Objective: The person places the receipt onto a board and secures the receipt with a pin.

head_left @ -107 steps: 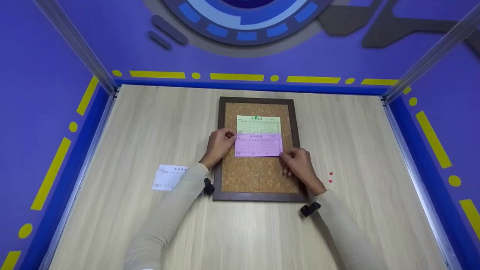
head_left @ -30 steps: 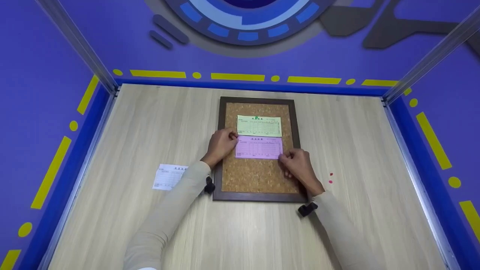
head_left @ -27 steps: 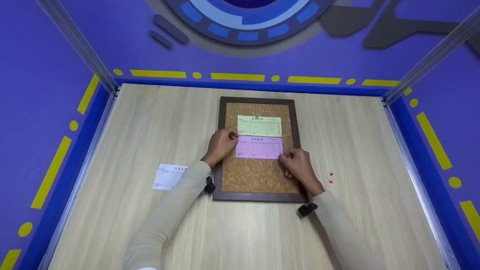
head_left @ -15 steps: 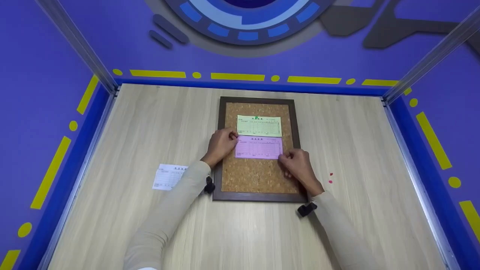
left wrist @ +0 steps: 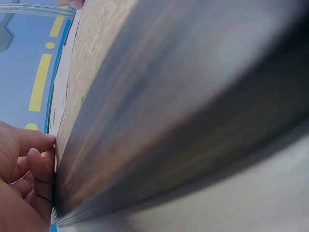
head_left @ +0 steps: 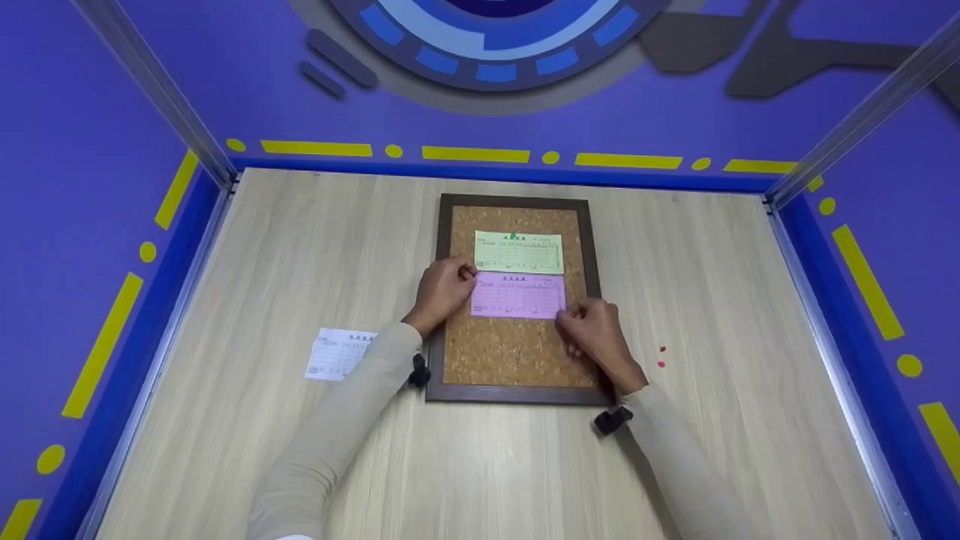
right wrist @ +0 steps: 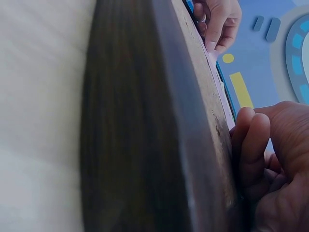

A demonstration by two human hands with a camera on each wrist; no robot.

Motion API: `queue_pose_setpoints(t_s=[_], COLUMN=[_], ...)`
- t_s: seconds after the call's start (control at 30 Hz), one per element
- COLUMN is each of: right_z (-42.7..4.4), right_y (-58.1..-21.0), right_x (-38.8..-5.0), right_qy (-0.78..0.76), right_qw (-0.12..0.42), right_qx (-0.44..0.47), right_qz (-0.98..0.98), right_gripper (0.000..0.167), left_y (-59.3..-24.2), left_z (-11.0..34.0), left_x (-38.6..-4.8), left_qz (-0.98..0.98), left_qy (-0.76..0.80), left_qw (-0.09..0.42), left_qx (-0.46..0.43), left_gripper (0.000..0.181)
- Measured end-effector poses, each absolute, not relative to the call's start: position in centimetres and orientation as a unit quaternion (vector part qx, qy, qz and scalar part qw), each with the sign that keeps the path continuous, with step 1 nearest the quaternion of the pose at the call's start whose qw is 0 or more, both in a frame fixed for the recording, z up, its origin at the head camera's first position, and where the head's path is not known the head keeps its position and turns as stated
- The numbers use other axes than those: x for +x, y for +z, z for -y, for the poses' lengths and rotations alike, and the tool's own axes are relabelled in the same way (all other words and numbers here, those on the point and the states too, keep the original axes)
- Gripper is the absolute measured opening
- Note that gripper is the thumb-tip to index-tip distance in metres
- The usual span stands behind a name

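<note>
A pink printed slip (head_left: 517, 296) lies on a cork board (head_left: 517, 349) in a dark brown frame, just below a green slip (head_left: 518, 253). A green pushpin (head_left: 513, 235) sits at the green slip's top edge. My left hand (head_left: 442, 291) pinches the pink slip's upper left corner. At its lower right corner, my right hand (head_left: 598, 330) pinches it between thumb and finger. The left wrist view has the left hand (left wrist: 26, 174) beside the frame's edge. Both hands appear in the right wrist view, the right hand (right wrist: 275, 154) nearer, its pinch partly hidden.
A white printed slip (head_left: 339, 354) lies on the table left of the board, partly covered by the left sleeve. Two small red pieces (head_left: 661, 364) lie on the table to the right. Blue panels (head_left: 495, 112) with yellow marks stand around the table.
Since the oldest frame, the pink slip has shifted slightly down with both hands, baring the green slip's lower edge. Over the last second nothing has visibly moved.
</note>
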State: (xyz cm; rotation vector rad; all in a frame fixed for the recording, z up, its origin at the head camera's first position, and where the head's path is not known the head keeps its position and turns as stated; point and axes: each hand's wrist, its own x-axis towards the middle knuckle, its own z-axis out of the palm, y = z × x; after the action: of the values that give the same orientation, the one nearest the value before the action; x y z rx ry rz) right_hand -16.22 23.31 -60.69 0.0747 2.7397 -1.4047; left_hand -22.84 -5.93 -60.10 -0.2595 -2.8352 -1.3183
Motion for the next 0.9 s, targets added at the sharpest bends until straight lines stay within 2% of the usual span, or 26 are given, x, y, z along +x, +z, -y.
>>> queue_pose_setpoints(t_s=[0.2,0.5,0.7,0.9], right_z=[-23.3,-23.4,-23.9,-24.6], right_y=[-60.3,-60.1,-60.4,-60.9], right_x=[-16.0,-15.5,-15.3,-15.2], right_qy=[-0.449,-0.467,-0.484,-0.471], right_qw=[0.049,0.025,-0.009,-0.081], right_qx=[0.033,0.025,0.017,-0.015], right_qz=[-0.892,-0.883,-0.875,-0.878], right_gripper=[0.022,0.019,0.017,0.011], left_y=[-60.9,-60.0,-60.1,-60.1], left_z=[5.9,5.9,5.9,5.9], left_x=[-23.2,-22.8,-22.8,-22.8], left_qz=[0.902,0.905,0.905,0.906], left_qy=[-0.423,-0.416,-0.416,-0.414], left_qw=[0.009,0.003,0.01,0.01], left_qx=[-0.088,-0.093,-0.094,-0.091], left_gripper=[0.005,0.007,0.007,0.007])
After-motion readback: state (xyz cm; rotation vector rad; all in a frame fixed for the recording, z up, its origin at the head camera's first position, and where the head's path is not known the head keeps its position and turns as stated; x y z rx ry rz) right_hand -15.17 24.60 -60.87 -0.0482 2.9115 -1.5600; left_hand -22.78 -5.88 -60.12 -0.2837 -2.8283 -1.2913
